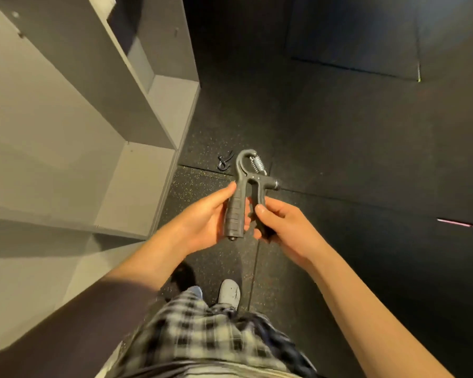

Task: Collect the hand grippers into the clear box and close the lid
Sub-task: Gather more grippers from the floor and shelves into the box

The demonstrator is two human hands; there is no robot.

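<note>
A black hand gripper (242,186) with a metal spring and an adjuster knob is held upright in front of me, at about waist height over the floor. My left hand (205,222) wraps its left handle, thumb on top. My right hand (281,227) pinches the right handle between thumb and fingers. A second small black object (224,162), maybe another hand gripper, lies on the floor beyond the held one, by the shelf corner. No clear box is in view.
A grey shelving unit (99,126) with open compartments stands on the left. The floor (352,159) is dark speckled rubber matting with seams. My shoes (228,293) and checked shorts show below my hands.
</note>
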